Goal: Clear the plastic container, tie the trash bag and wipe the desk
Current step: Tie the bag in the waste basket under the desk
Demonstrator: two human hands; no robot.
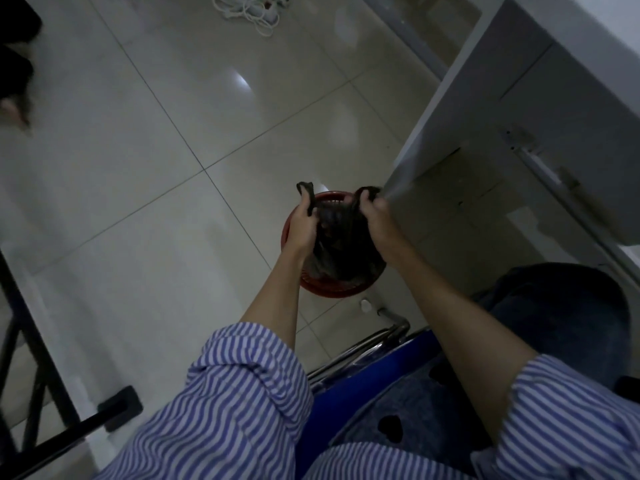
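A black trash bag (pixel 337 237) sits in a round red bin (pixel 329 289) on the tiled floor, beside the white desk (pixel 519 109). My left hand (pixel 303 225) grips the bag's left handle, whose loop sticks up above my fist. My right hand (pixel 379 221) grips the right handle close to the desk's corner. Both handles are pulled up and apart over the bin. The bag's contents are too dark to make out, and no plastic container is in view.
A blue chair seat (pixel 353 386) with a chrome frame is under me. A black metal frame (pixel 38 386) stands at the lower left. White cables and a power strip (pixel 252 8) lie on the floor far ahead. A dark shape is at the upper left edge.
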